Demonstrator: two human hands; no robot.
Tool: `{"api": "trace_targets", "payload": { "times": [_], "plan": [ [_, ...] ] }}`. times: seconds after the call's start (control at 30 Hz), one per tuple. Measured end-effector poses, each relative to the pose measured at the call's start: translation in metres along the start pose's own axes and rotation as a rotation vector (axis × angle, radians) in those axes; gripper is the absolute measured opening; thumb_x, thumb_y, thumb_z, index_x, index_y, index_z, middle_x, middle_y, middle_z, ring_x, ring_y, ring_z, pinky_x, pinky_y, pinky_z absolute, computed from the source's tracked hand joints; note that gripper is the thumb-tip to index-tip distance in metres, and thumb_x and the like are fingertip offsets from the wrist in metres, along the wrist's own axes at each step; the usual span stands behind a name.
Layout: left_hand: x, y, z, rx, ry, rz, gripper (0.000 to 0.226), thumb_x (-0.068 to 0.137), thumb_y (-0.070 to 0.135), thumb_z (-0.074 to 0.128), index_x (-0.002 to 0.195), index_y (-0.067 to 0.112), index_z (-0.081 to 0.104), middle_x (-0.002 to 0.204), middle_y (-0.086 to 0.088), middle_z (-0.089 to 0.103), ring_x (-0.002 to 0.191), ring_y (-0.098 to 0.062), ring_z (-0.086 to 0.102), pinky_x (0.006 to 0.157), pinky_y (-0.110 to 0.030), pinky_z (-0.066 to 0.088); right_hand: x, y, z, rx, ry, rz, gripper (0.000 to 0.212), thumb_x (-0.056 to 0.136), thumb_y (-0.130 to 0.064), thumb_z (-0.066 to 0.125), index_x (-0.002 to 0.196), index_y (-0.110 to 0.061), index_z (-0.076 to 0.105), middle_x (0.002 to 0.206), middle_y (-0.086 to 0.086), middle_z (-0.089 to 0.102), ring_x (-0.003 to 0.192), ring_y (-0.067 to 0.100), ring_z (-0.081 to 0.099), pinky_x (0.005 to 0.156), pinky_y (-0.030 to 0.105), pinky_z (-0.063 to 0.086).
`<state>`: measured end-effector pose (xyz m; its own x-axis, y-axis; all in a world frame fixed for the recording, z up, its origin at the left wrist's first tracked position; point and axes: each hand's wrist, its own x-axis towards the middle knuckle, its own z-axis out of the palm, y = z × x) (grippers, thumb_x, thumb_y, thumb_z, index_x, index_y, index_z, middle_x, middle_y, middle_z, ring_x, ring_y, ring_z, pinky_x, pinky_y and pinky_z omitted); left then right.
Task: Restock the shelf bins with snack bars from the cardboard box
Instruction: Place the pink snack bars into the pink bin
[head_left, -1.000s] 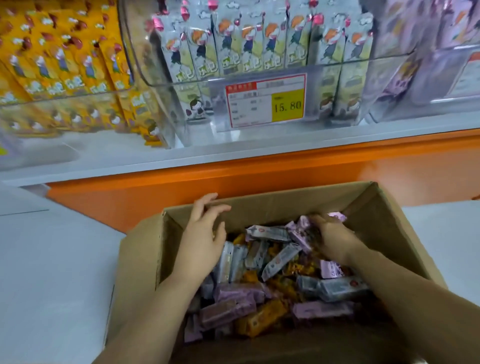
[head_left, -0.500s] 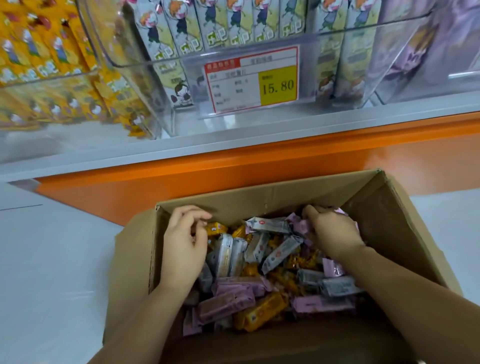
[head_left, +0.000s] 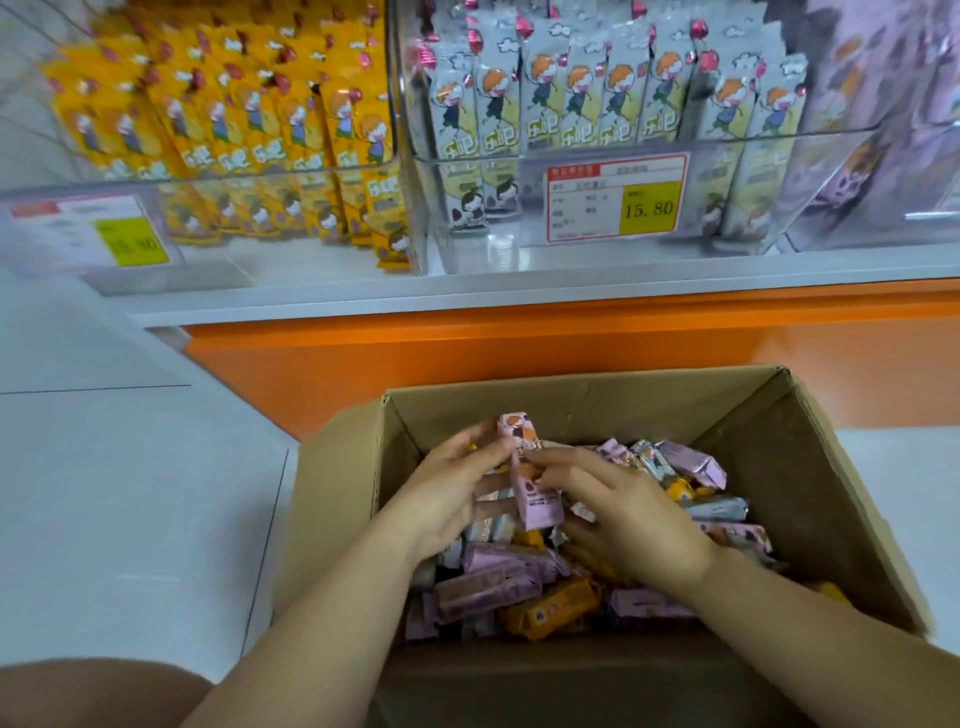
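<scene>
An open cardboard box (head_left: 582, 397) holds a loose heap of pink, orange and silver snack bars (head_left: 498, 587). Above the heap, one pink snack bar (head_left: 537, 501) stands nearly upright between my hands. My right hand (head_left: 628, 514) pinches it at the middle with fingertips and thumb. My left hand (head_left: 447, 493) is at the bar's left side, its fingers stretched out against the wrapper. Up on the shelf are clear bins: a yellow-bar bin (head_left: 234, 130), a grey-bar bin (head_left: 571, 104) and a purple-bar bin (head_left: 883, 104).
A red and yellow price tag (head_left: 618, 200) reading 15.80 hangs on the grey-bar bin, and another tag (head_left: 98, 231) sits at the left. An orange panel (head_left: 519, 343) runs below the shelf edge, just behind the box. White flooring (head_left: 130, 493) lies left of the box.
Both hands came together at the box's middle. The right hand lifted a pink bar off the heap's far side and brought it upright against the left hand. The camera tilted up.
</scene>
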<state>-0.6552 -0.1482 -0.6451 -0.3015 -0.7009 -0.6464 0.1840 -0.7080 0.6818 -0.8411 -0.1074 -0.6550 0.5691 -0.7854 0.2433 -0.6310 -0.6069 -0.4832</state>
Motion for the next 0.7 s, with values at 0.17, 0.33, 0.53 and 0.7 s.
{"api": "trace_targets", "payload": {
  "times": [0.17,0.33,0.53,0.7],
  "plan": [
    [0.004,-0.004,-0.006,0.078,0.086,0.040,0.040,0.089,0.006,0.061,0.126,0.018,0.049,0.114,-0.012,0.065,0.082,-0.017,0.070,0.065,-0.028,0.057,-0.009,0.021,0.007,-0.060,-0.023,0.164,0.046,0.083,-0.012,0.070,0.123,-0.021,0.049,0.133,0.004,0.054,0.085,0.018,0.066,0.067,0.031,0.054],
    [0.016,-0.008,-0.008,0.210,0.144,0.095,0.040,0.091,0.002,0.057,0.127,0.020,0.049,0.118,-0.002,0.061,0.098,-0.016,0.065,0.075,-0.028,0.058,-0.022,0.098,0.022,-0.139,-0.386,0.803,0.048,0.091,-0.031,0.059,0.133,-0.013,0.044,0.112,0.012,0.062,0.097,0.030,0.059,0.067,0.033,0.043],
    [0.036,-0.022,-0.013,0.313,0.202,0.061,0.040,0.092,0.005,0.057,0.128,0.023,0.049,0.115,0.003,0.061,0.103,-0.016,0.063,0.091,-0.041,0.052,-0.015,0.133,0.047,-0.096,-0.444,0.879,0.048,0.091,-0.025,0.058,0.133,-0.009,0.042,0.119,0.015,0.059,0.105,0.032,0.057,0.081,0.036,0.049],
    [0.052,-0.027,-0.008,0.351,0.234,0.041,0.046,0.091,0.006,0.059,0.133,0.022,0.047,0.119,0.002,0.060,0.106,-0.018,0.062,0.091,-0.041,0.052,-0.014,0.136,0.053,-0.093,-0.397,0.868,0.045,0.088,-0.023,0.062,0.129,-0.011,0.049,0.130,0.015,0.049,0.113,0.034,0.052,0.089,0.040,0.048]
  ]
}}
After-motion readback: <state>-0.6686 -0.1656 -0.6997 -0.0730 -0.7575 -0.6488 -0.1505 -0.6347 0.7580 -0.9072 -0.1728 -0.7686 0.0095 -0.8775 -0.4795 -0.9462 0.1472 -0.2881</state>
